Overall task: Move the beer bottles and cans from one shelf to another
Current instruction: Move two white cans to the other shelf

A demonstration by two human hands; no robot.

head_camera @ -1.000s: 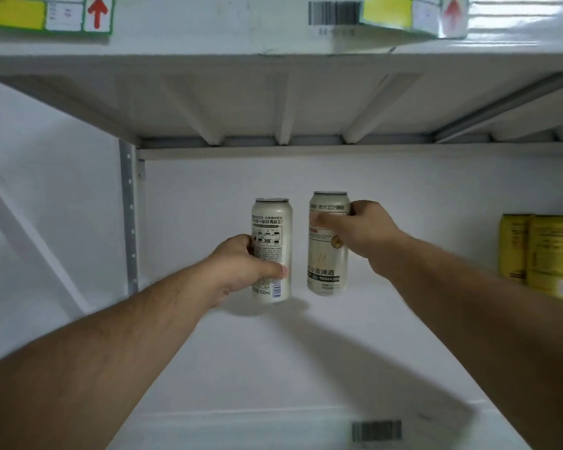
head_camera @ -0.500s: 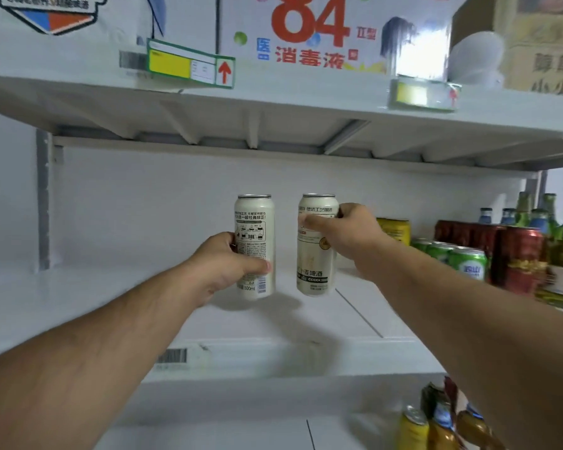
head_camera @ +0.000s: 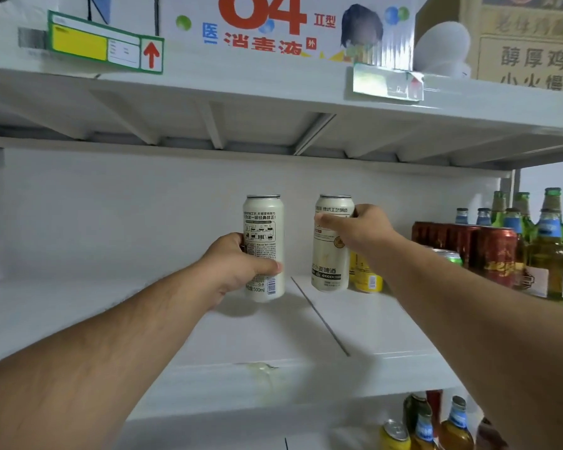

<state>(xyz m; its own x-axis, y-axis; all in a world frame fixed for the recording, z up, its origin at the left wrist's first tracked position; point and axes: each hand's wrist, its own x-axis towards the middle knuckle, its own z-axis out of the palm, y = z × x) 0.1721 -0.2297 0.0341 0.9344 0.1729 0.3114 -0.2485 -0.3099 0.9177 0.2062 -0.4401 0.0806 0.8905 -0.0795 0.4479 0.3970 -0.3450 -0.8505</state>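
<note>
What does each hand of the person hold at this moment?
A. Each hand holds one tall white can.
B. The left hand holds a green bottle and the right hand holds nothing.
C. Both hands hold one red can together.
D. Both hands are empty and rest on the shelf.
A: the left hand grips the left white can low on its body, and the right hand grips the right white can near its top.

Two cream cans (head_camera: 263, 248) smooth matt metal; shelf (head_camera: 306, 375) white painted metal; bottles (head_camera: 548, 254) glossy glass.
</note>
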